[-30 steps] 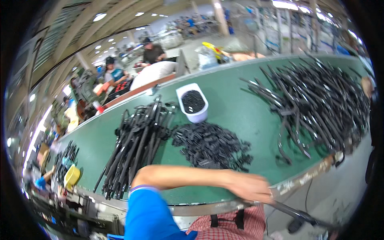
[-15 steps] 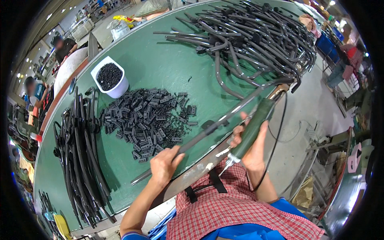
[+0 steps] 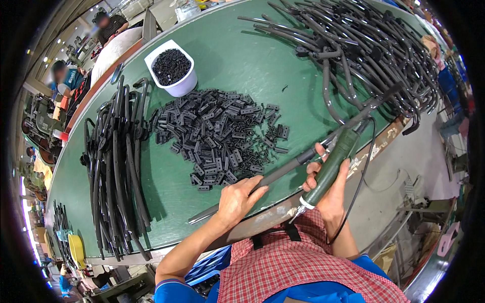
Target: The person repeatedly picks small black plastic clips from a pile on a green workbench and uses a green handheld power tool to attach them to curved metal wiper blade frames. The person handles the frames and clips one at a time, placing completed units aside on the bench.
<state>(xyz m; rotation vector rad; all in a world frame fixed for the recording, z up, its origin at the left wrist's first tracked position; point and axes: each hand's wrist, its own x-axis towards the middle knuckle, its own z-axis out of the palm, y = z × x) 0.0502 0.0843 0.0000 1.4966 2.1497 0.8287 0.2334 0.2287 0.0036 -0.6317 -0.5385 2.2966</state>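
My left hand [image 3: 241,201] is closed around a long black metal tube [image 3: 283,172] near its lower end. The tube slants across the table's near edge, its far part reaching up toward a heap of bent tubes [image 3: 374,55]. My right hand [image 3: 327,194] grips a green power screwdriver [image 3: 331,169], its bit pointing down toward my apron and its cord trailing from the upper end. The screwdriver lies alongside the tube; the bit touches nothing. Beyond my left hand is a pile of small black plastic pieces [image 3: 212,131] with loose screws [image 3: 255,146] at its right.
A white tub [image 3: 182,90] full of black screws stands behind the pile. Several black tubes [image 3: 113,171] lie bundled at the left of the green table [image 3: 242,60]. Two people sit beyond the far left edge. Metal frames stand at the right.
The whole view has shifted, so the table's things sit farther right and higher. Both hands keep their holds, and the screwdriver has come slightly nearer to my left hand.
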